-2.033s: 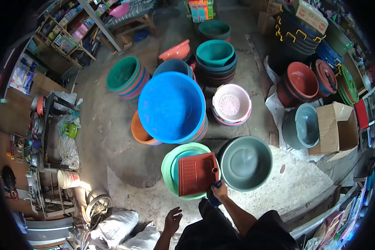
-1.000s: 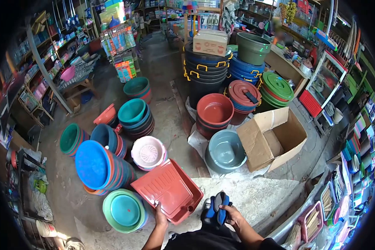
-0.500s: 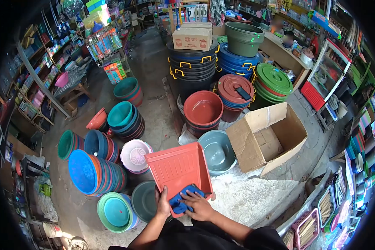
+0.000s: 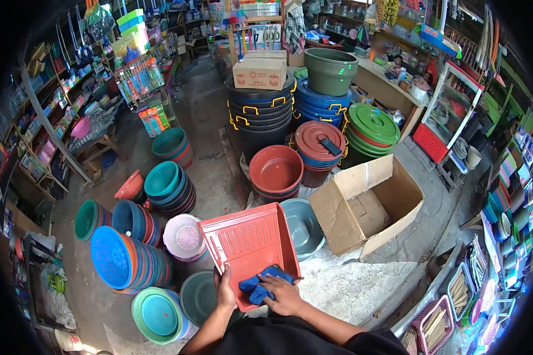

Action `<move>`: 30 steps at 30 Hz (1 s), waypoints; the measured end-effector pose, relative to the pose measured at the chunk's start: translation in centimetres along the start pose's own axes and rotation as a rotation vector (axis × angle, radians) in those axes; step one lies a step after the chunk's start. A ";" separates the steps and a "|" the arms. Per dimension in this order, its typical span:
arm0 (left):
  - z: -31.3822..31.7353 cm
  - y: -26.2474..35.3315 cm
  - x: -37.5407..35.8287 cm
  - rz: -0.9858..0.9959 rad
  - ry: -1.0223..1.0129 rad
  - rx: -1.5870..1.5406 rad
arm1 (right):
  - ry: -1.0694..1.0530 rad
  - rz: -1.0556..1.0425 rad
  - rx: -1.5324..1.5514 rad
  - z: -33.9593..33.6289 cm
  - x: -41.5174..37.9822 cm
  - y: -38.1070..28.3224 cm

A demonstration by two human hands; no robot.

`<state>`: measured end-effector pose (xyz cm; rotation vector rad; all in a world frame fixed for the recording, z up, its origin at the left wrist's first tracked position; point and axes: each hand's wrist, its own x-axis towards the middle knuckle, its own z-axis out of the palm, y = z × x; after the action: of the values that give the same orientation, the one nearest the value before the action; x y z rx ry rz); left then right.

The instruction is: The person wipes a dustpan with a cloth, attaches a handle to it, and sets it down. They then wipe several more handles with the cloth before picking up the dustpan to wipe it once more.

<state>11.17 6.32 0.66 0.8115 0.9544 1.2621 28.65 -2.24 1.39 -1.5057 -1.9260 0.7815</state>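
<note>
A red plastic tray (image 4: 251, 239) with ridges on its sloped floor is held tilted in front of my body. My left hand (image 4: 225, 291) grips its lower left edge, thumb on the rim and the other fingers hidden beneath. Inside the lower right part of the tray, my right hand (image 4: 283, 294) presses a crumpled blue cloth (image 4: 257, 285) against the surface, its fingers spread over the cloth. Part of the cloth bunches out left of the fingers.
Beyond the tray stand a grey-green basin (image 4: 302, 228), an open cardboard box (image 4: 367, 207) and a red tub (image 4: 276, 171). Stacked basins (image 4: 111, 257) are at the left. Baskets of sticks (image 4: 433, 325) stand at the lower right. People sit behind a far counter.
The view has shifted, so the surroundings sit further left in it. My right hand and the blue cloth have moved slightly to the right within the tray.
</note>
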 end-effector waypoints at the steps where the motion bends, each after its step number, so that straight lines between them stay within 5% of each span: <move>1: 0.7 0.3 -0.4 0.026 0.002 0.060 | -0.001 0.001 -0.007 0.5 0.3 -0.6; 6: 2.2 -0.6 -0.6 0.041 0.074 0.189 | 0.082 0.254 0.426 4.9 1.3 -2.8; 8: 4.1 1.3 -1.9 -0.229 0.127 -0.088 | 0.119 0.316 0.581 3.4 2.5 -5.1; 10: 0.0 -4.2 0.0 -0.221 -0.022 -0.231 | 0.148 0.379 0.742 3.2 3.8 -5.8; 12: -3.5 -10.7 2.0 -0.036 -0.158 0.121 | 0.293 0.314 0.895 4.1 5.3 -4.9; 13: 0.5 -5.7 0.1 0.070 -0.165 0.353 | 0.369 0.203 0.979 3.0 6.7 -5.7; 16: 3.8 -1.2 -2.7 -0.172 -0.061 0.433 | 0.398 0.438 1.102 0.6 8.9 -6.0; 18: 3.3 -2.9 -3.7 0.002 -0.151 0.182 | 0.301 0.830 1.160 -3.0 10.4 -5.4; 19: 2.7 -3.2 -4.3 -0.056 -0.134 0.253 | 0.298 0.831 1.162 -4.3 10.7 -4.9; 22: 1.4 -3.1 -3.8 -0.084 -0.114 0.287 | 0.820 0.378 1.047 -7.3 10.5 -2.9; 24: 0.9 -2.6 -3.0 -0.071 -0.061 0.240 | 0.659 0.157 0.977 -9.0 8.5 -2.7; 25: 1.1 -1.7 -2.6 -0.070 -0.063 0.232 | 0.693 -0.067 0.577 -8.3 8.4 -1.2; 26: 1.1 -0.9 -2.3 -0.071 -0.067 0.224 | 0.708 -0.126 0.138 -7.7 7.9 -0.2; 30: 2.3 -0.3 -1.9 0.066 -0.252 0.266 | 0.219 -0.172 -0.355 -5.6 7.3 -2.9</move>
<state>13.28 4.42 1.60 1.1887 0.9055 1.0697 29.38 4.90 7.85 -1.5240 -2.0639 0.1940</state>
